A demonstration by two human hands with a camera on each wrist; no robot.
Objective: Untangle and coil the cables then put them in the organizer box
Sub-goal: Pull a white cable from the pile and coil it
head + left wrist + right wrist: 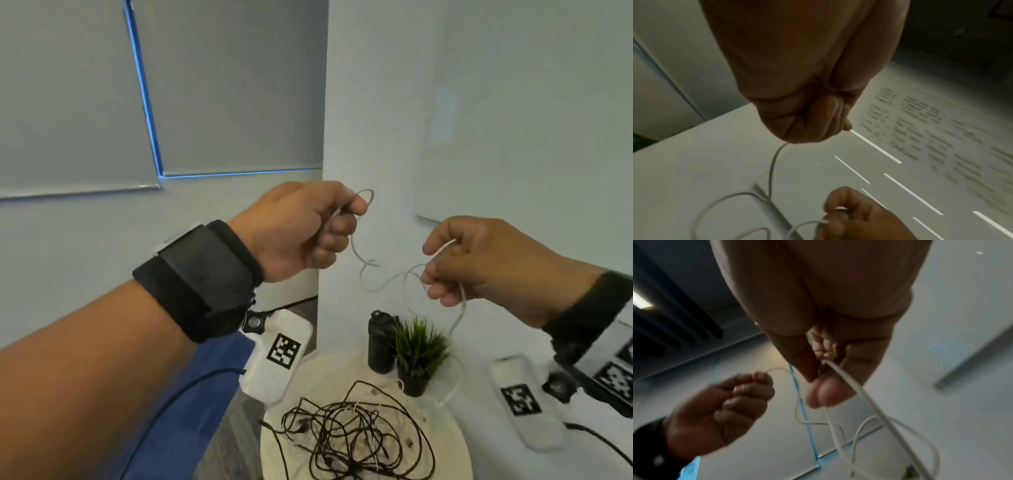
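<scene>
Left hand [301, 229] and right hand [479, 263] each grip the white cable [376, 274] (looped between them).

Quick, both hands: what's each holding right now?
Left hand: pinches the white cable near one end.
Right hand: grips the same white cable further along.

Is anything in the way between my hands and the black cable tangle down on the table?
Nothing solid: only the white cable both hands pinch hangs in loops above the black tangle.
</scene>
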